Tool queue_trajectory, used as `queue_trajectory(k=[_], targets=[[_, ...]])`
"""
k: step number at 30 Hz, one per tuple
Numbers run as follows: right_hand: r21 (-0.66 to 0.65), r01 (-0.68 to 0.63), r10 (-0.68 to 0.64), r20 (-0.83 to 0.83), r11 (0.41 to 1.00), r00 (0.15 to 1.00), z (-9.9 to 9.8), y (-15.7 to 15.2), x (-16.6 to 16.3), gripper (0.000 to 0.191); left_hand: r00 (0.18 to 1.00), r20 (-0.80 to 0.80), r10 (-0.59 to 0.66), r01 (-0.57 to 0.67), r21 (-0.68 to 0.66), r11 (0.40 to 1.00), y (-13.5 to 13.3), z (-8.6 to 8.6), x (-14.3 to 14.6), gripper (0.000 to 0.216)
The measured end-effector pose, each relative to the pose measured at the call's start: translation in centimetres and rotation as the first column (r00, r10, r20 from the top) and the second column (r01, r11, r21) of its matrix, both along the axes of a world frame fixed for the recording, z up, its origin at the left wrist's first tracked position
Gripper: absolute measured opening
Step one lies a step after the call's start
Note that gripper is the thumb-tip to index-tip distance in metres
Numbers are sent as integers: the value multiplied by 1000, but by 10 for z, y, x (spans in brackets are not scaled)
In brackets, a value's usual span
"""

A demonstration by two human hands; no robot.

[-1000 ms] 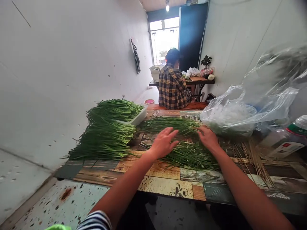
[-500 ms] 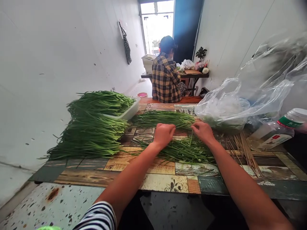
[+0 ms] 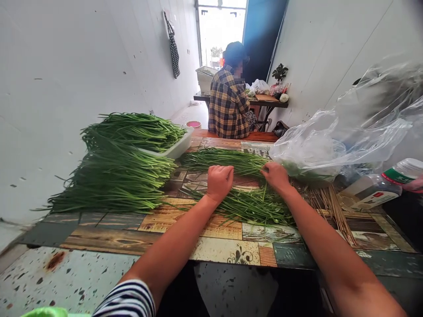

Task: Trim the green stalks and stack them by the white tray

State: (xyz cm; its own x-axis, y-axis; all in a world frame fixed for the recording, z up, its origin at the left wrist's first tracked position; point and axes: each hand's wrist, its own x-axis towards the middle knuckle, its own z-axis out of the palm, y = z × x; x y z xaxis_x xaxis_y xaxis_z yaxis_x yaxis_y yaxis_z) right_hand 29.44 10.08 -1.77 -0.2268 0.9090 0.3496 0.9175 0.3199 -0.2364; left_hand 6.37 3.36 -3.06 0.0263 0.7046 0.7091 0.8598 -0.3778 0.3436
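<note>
My left hand (image 3: 220, 182) is closed, its fingers curled over the gap between two heaps of garlic chives; what it grips, if anything, is hidden. My right hand (image 3: 276, 177) pinches thin chive stems at its fingertips, by the pale ends of the far bunch. That far bunch of garlic chives (image 3: 224, 158) lies sideways across the table. Nearer to me, below both hands, spreads a looser, more tangled heap of chives (image 3: 254, 207).
Large stacks of chives (image 3: 122, 176) lie at left, some in a white tray (image 3: 181, 143). At right are wooden skewers (image 3: 337, 215), a clear plastic bag (image 3: 310, 145) and a tilted bottle (image 3: 376, 189). A person in a plaid shirt (image 3: 228, 103) sits beyond the table (image 3: 218, 248).
My view has shifted slightly. Both hands stay over the chives, with the left hand drawn a little leftward and the right staying by the bunch's ends.
</note>
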Motion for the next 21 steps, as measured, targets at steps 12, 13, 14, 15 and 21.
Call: queue_trajectory(k=[12, 13, 14, 15, 21], targets=[[-269, -504, 156, -743, 821, 651, 37, -75, 16, 35, 880, -3, -475, 472, -110, 875, -22, 17, 16, 34], [-267, -525, 177, -741, 808, 648, 37, -75, 17, 34, 877, 4, -480, 477, -122, 870, -23, 18, 17, 34], [-261, -546, 203, -734, 796, 648, 37, -75, 18, 33, 878, 6, -478, 475, -133, 870, -24, 18, 18, 34], [-255, -564, 232, -724, 785, 649, 38, -75, 20, 32, 879, -1, -476, 471, -145, 870, -24, 18, 18, 34], [-231, -513, 244, -675, 827, 696, 45, -82, 17, 31, 835, -75, -545, 518, -225, 825, -20, 14, 20, 26]])
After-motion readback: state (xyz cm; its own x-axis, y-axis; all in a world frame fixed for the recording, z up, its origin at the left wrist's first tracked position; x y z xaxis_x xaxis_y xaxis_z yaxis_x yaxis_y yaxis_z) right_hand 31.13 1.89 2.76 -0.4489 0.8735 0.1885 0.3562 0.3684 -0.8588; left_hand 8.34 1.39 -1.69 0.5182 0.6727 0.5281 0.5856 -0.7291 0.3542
